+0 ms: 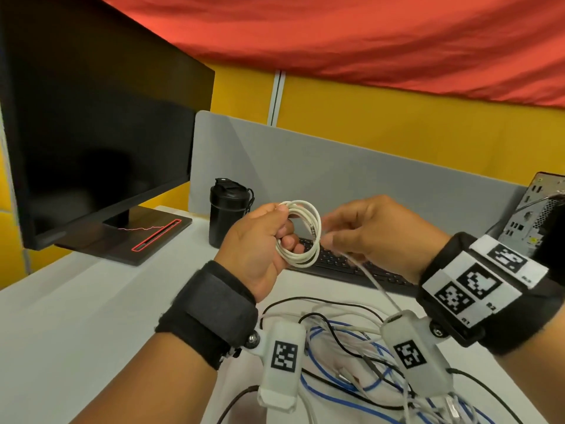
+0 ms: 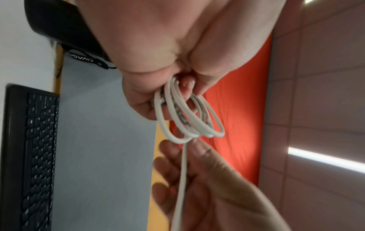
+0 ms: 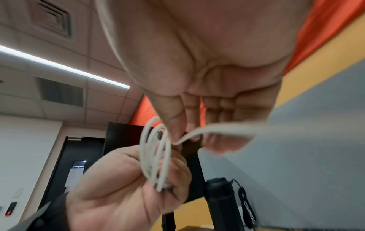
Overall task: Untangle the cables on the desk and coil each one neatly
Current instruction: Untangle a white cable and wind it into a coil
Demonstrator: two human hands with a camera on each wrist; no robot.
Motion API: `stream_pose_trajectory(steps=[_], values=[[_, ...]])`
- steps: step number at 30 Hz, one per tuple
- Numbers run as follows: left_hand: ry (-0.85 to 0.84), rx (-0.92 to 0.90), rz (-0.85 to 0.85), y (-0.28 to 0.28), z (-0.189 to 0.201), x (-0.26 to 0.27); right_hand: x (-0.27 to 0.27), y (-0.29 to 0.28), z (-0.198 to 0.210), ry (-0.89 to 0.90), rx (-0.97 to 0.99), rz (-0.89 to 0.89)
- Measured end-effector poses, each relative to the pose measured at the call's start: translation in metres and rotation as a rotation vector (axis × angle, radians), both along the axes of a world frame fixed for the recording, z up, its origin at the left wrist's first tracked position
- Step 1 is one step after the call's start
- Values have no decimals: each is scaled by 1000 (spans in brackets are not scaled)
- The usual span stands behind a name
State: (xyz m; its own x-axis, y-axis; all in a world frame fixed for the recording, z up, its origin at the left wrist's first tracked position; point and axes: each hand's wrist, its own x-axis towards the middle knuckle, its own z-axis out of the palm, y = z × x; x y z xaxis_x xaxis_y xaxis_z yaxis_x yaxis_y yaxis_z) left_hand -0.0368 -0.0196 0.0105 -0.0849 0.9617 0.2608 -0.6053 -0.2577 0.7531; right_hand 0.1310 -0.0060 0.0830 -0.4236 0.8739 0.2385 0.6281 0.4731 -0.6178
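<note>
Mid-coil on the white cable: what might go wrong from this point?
The left hand grips the coil at one side only, so the loops could spring apart. The tail running through the right hand drops into the tangled pile; pulling it may drag other cables up or tighten a knot.

I'm looking at an office cubicle: monitor (image 1: 101,123), keyboard (image 1: 351,264), grey partition (image 1: 351,166), desktop tower (image 1: 544,209), tiled ceiling (image 3: 39,51).
</note>
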Motion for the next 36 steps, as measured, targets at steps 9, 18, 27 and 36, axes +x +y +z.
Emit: stream_pose_trajectory(steps=[9, 18, 27, 36], values=[[-89, -8, 170, -1, 5, 0, -26, -31, -8, -17, 189, -116], [-186, -56, -14, -1, 3, -10, -17, -8, -9, 174, 20, -22], [89, 8, 96, -6, 3, 5, -11, 2, -14, 507, -552, 240], [380, 134, 235, -9, 4, 12, -10, -8, 0, 768, -803, 385]])
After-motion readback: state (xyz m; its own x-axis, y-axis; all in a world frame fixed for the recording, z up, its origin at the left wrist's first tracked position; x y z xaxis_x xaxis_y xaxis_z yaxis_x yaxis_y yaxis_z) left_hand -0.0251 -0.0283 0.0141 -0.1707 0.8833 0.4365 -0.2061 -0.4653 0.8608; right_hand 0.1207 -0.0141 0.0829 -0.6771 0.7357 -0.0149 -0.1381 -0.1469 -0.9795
